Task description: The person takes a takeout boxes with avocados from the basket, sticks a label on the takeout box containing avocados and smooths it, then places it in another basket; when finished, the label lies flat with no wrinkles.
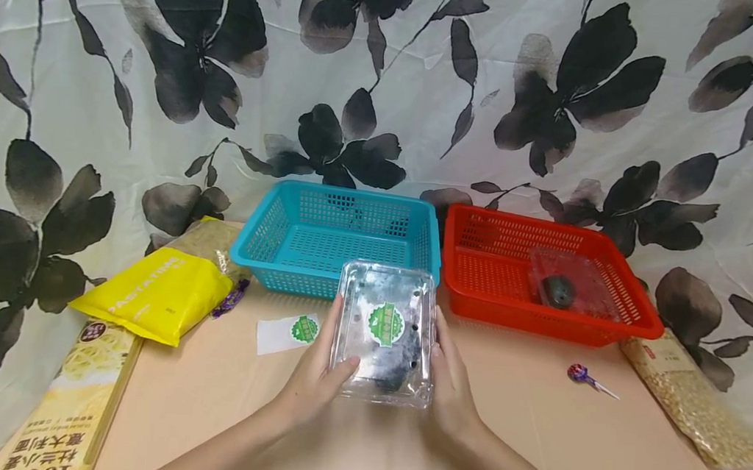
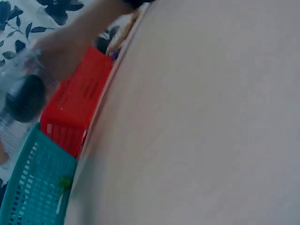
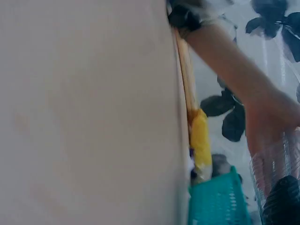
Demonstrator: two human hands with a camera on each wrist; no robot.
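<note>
In the head view, a clear plastic clamshell box (image 1: 361, 293) is held above the table between both hands, its lid facing up. A round green-and-white sticker (image 1: 385, 325) is on the lid. My left hand (image 1: 315, 378) grips the left side, its thumb over the lid. From the right side my right hand (image 1: 451, 396) holds it, the thumb near the edge. Inside lies a dark rounded object (image 2: 26, 98), also visible through the plastic in the right wrist view; its kind is unclear. Behind the box stands a turquoise basket (image 1: 333, 282).
A red basket (image 1: 529, 322) at right holds another clear box (image 1: 585, 277) with a dark object. Nearby lie a lollipop (image 1: 579, 373) and a grain bag (image 1: 689, 400). At left are a yellow packet (image 1: 159, 295), a pasta box (image 1: 71, 403) and a stickered white paper (image 1: 273, 336).
</note>
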